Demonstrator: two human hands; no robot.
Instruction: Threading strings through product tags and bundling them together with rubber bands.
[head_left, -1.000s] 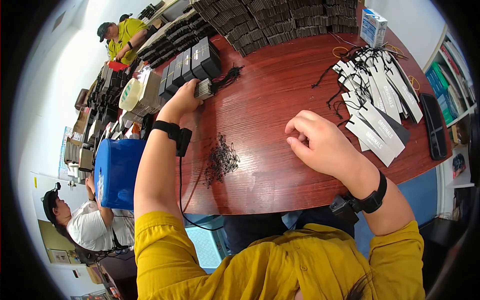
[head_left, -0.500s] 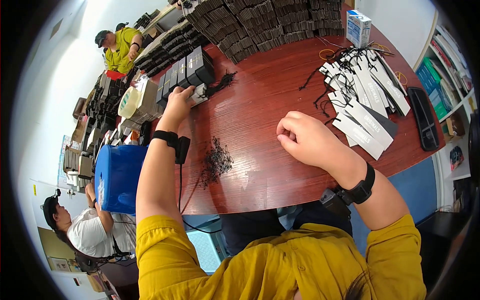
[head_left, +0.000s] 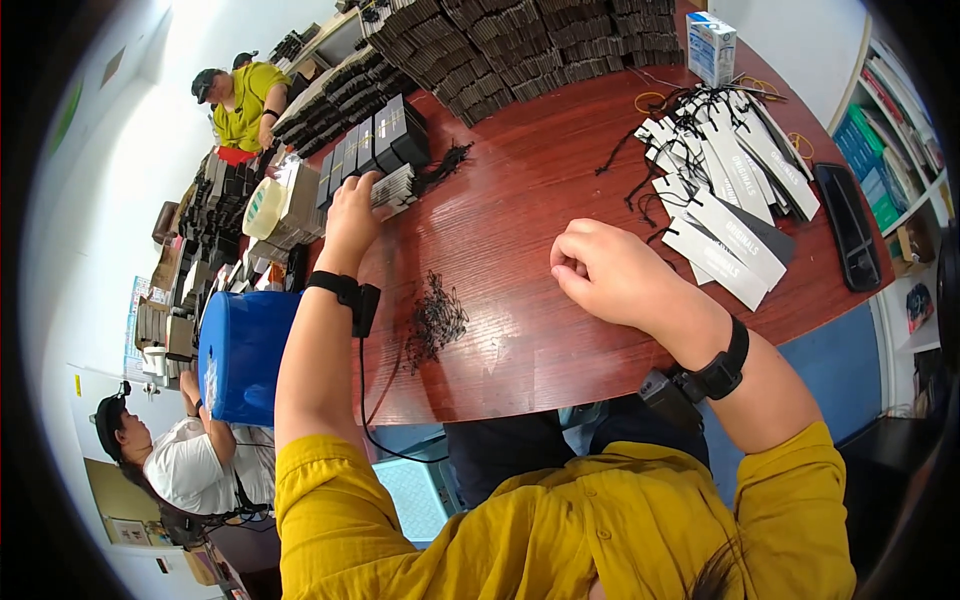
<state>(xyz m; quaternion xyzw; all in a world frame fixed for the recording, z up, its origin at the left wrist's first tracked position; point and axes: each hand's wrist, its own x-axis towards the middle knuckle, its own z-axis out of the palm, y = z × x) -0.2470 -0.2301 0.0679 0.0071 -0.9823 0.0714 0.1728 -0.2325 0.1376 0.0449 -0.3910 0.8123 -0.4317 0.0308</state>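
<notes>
At the left of the table my left hand [head_left: 352, 212] is at the near end of a neat stack of paper hang tags [head_left: 396, 191], beside the dark boxes [head_left: 398, 135]. Its fingers show only in part and look loosely bent, not clasped round the stack. Black cords [head_left: 445, 166] trail from the stack's right end. My right hand [head_left: 600, 268] rests over the middle of the table, fingers curled in; what they hold, if anything, is hidden. To its right lies a loose fan of white and dark hang tags [head_left: 735, 240] with black strings.
A heap of small black cord pieces [head_left: 437, 325] lies between my arms. Tall stacks of dark card pieces [head_left: 540, 50] line the back, near a small white-blue box [head_left: 711, 48]. A black tray [head_left: 848, 228] stands right, a blue bin [head_left: 238, 355] left. Two co-workers [head_left: 200, 465] are at the left.
My left hand has drawn slightly back and left off the tag stack, so more of the stack shows. The right hand has stayed almost still, curled.
</notes>
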